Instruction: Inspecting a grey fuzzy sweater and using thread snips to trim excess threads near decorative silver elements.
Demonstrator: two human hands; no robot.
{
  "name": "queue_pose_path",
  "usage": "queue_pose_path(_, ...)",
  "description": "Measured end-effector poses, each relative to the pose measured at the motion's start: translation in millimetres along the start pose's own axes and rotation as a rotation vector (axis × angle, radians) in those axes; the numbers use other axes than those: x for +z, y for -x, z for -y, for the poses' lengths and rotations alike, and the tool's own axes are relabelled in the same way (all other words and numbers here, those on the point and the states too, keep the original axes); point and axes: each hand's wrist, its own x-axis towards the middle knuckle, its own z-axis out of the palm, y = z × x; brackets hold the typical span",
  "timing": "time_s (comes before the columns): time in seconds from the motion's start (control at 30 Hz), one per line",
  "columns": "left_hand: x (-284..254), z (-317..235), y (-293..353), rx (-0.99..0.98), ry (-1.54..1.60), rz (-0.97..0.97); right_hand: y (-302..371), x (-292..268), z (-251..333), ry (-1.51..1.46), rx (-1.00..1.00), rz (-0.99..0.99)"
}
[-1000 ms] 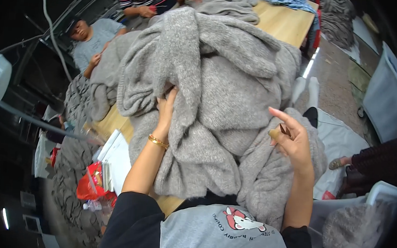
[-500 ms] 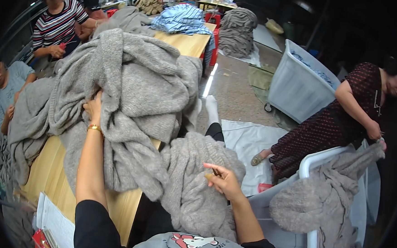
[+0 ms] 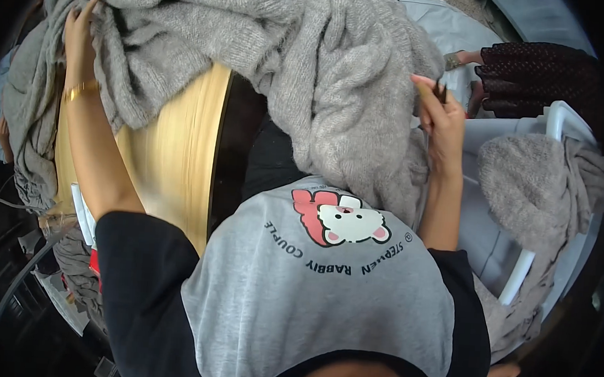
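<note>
Fuzzy grey knitwear [image 3: 194,37] is heaped over the far part of the wooden table. At its left side my left hand [image 3: 82,33] has its fingers closed on a fold of the knit; the fingertips are partly hidden in the cloth. A ribbed grey knit garment [image 3: 353,88] hangs from the heap down over my lap. My right hand [image 3: 444,121] is raised at the right edge of that garment, fingers pinched on a small dark tool [image 3: 441,92] whose exact kind I cannot make out.
The light wooden table [image 3: 180,146] stands at my left. On my right is a pale plastic bin [image 3: 496,186] with grey knitwear [image 3: 524,181] draped over its rim. Beyond it shows a person's dark patterned skirt [image 3: 530,81]. A cable [image 3: 23,275] runs at lower left.
My view has tipped down toward my shirt and lap. The right hand now sits at the garment's right edge instead of over its middle. The left hand is still at the heaped knitwear.
</note>
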Motion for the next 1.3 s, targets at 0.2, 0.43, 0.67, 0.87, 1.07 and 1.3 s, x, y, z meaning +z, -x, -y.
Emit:
queue_pose_path(0.2,-266.1,140.5,-216.1,-1.098,2.076,0.206,19.2,-27.7,-0.2,0.197,-0.011,-0.058)
queue_pose_path(0.43,-405.9,151.9,-266.0,-0.377,2.330,0.712,19.8,-2.7,-42.9,0.553,-0.063,0.083)
queue_pose_path(0.67,-381.4,180.9,-253.4,-0.442,2.803,0.713,41.0,-47.6,-9.8,-0.061,0.139,0.342)
queue_pose_path(0.87,-346.6,216.8,-228.0,-0.762,3.287,0.471,35.7,-58.1,6.5,-0.620,-0.183,0.326)
queue_pose_path(1.07,-367.0,216.4,-215.7,0.267,3.433,0.751,6.7,-45.0,9.1,-0.151,-0.018,0.154)
queue_pose_path(1.3,-396.2,203.1,-221.6,0.604,2.855,0.887,-30.8,-17.2,-30.6,0.132,-0.011,0.144)
